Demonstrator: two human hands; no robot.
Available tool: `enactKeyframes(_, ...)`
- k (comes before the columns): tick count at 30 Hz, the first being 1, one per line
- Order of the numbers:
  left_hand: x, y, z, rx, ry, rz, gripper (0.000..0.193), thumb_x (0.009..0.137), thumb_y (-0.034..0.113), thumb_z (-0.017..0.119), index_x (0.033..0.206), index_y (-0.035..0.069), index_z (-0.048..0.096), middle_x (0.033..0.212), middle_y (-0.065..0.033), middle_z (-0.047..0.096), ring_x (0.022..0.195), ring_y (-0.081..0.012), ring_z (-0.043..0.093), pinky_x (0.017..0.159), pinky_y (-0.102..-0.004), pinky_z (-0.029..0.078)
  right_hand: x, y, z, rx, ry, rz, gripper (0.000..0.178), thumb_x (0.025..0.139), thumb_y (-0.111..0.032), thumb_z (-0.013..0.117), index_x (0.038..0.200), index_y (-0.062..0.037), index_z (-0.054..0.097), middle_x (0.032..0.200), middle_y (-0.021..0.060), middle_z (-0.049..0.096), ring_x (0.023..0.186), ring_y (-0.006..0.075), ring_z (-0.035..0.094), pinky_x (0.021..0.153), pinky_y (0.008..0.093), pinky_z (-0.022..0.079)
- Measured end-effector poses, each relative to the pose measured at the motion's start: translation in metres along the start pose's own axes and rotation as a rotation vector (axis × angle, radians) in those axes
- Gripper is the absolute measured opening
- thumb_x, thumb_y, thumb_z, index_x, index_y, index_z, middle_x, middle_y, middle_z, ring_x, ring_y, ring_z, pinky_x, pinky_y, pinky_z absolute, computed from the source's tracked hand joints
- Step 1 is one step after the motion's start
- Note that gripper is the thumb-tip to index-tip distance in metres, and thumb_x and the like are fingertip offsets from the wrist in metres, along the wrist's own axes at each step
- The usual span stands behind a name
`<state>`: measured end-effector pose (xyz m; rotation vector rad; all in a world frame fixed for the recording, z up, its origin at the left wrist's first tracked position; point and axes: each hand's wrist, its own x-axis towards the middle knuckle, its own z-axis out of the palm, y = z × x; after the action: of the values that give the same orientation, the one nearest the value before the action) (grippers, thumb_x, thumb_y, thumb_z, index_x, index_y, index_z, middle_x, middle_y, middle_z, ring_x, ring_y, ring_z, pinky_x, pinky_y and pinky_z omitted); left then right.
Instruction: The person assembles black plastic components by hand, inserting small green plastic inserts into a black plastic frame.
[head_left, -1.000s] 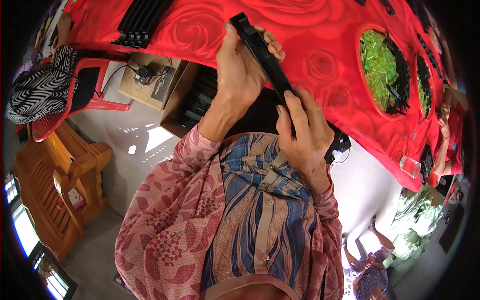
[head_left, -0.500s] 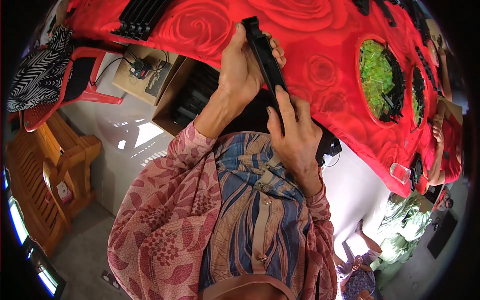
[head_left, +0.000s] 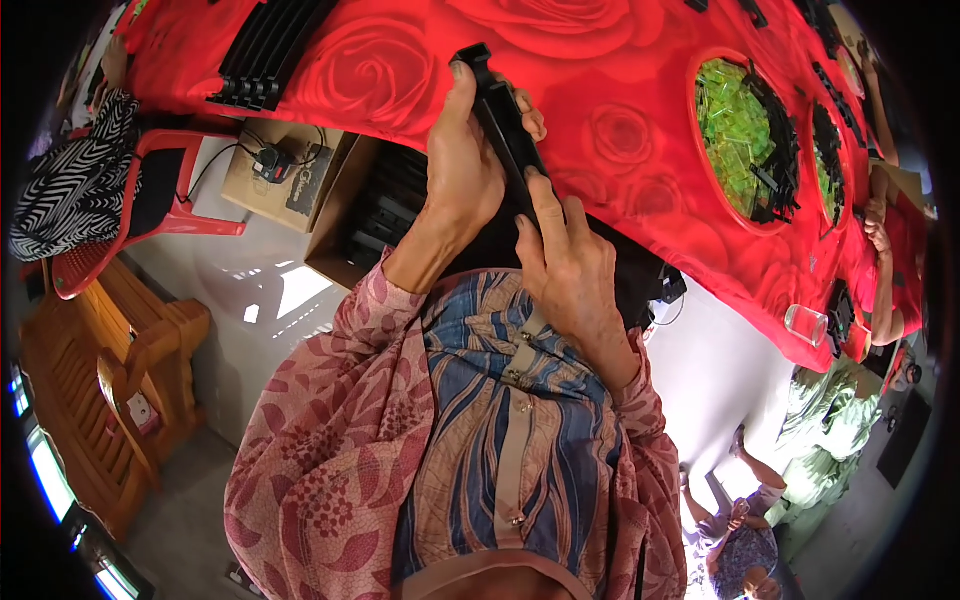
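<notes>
In the upper centre of the frame, the long black channelled strip slants from upper left down toward the right, its lower end running in under my right hand. My left hand is nearer the upper end, curled round it, thumb on one side and fingertips on the other. My right index finger rests along the lower part (whether the thumb pinches too, I cannot tell). I see no label on the strip; the cardboard box, upper left, bears dark printed lettering.
</notes>
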<state>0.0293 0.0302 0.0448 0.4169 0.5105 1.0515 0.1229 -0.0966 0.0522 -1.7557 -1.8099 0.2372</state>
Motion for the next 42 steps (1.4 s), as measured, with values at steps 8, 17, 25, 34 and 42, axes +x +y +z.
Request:
enactKeyframes(8, -0.017, -0.012, 0.020, 0.456, -0.147, -0.008, 0.033, 0.097, 0.011, 0.051, 0.127, -0.004, 0.046, 0.119, -0.0171, 0.062, 0.104, -0.0238, 0.063, 0.095, -0.0362, 0.048, 0.002, 0.020, 0.008, -0.310, 0.255, -0.047, 0.056, 0.080, -0.008, 0.070, 0.134, -0.0019, 0.054, 0.087, 0.0145, 0.055, 0.058, 0.0246, 0.063, 0.047, 0.0320, 0.052)
enactKeyframes(17, -0.027, -0.012, 0.036, 0.854, -0.267, -0.020, 0.052, 0.096, 0.008, 0.051, 0.144, -0.005, 0.036, 0.113, -0.0159, 0.065, 0.105, -0.0202, 0.061, 0.094, -0.0336, 0.049, -0.004, 0.020, 0.005, -0.099, 0.254, 0.035, 0.067, 0.076, -0.014, 0.074, 0.131, 0.0093, 0.044, 0.104, 0.0286, 0.061, 0.075, 0.0346, 0.070, 0.056, 0.0344, 0.057)
enactKeyframes(25, -0.025, -0.009, 0.026, 0.791, -0.221, -0.073, 0.037, 0.097, 0.012, 0.050, 0.129, -0.003, 0.041, 0.113, -0.0140, 0.063, 0.103, -0.0173, 0.057, 0.094, -0.0317, 0.046, -0.002, 0.016, -0.001, 0.157, 0.096, 0.052, 0.093, 0.070, -0.021, 0.082, 0.140, 0.0118, 0.031, 0.118, 0.0351, 0.057, 0.094, 0.0441, 0.067, 0.074, 0.0436, 0.058)
enactKeyframes(34, -0.018, -0.001, 0.024, 0.707, -0.111, -0.151, 0.039, 0.096, 0.015, 0.048, 0.131, -0.002, 0.048, 0.102, -0.0126, 0.066, 0.086, -0.0172, 0.061, 0.079, -0.0311, 0.051, 0.001, 0.009, -0.011, 0.231, 0.017, -0.012, 0.085, 0.074, -0.024, 0.081, 0.142, 0.0020, 0.035, 0.114, 0.0246, 0.059, 0.093, 0.0371, 0.067, 0.073, 0.0414, 0.057)
enactKeyframes(42, -0.013, -0.008, -0.006, 0.980, -0.155, -0.004, 0.029, 0.097, 0.006, 0.051, 0.125, -0.002, 0.057, 0.096, -0.0075, 0.068, 0.077, -0.0106, 0.059, 0.070, -0.0250, 0.049, 0.000, 0.016, -0.006, 0.211, 0.261, -0.031, 0.031, 0.079, -0.010, 0.076, 0.105, -0.0005, 0.063, 0.085, 0.0097, 0.062, 0.066, 0.0242, 0.065, 0.054, 0.0329, 0.053)
